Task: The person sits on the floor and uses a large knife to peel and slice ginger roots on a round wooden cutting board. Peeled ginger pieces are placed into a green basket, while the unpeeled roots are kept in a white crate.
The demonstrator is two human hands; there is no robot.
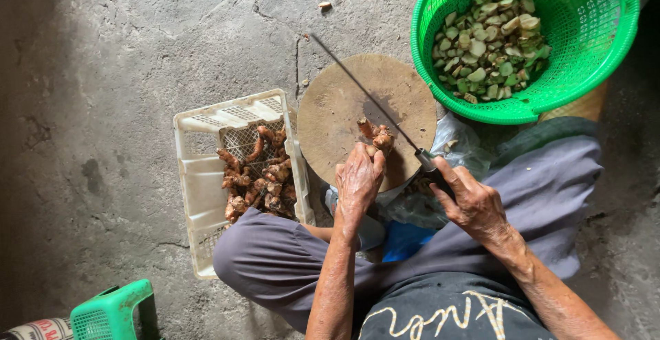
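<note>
My left hand [357, 182] holds a knobbly brown root [377, 136] down on a round wooden chopping board [337, 106]. My right hand [471, 202] grips the dark handle of a long thin knife [364, 92], whose blade slants up and left across the board just beside the root. A green plastic basket [612, 51] at the upper right holds several pale cut slices [491, 44].
A white plastic crate [199, 175] with several whole roots [258, 175] sits left of the board on the cracked concrete floor. A plastic bag [454, 144] lies by my knee. A green stool [110, 312] stands at the bottom left. My legs in grey cloth are folded below.
</note>
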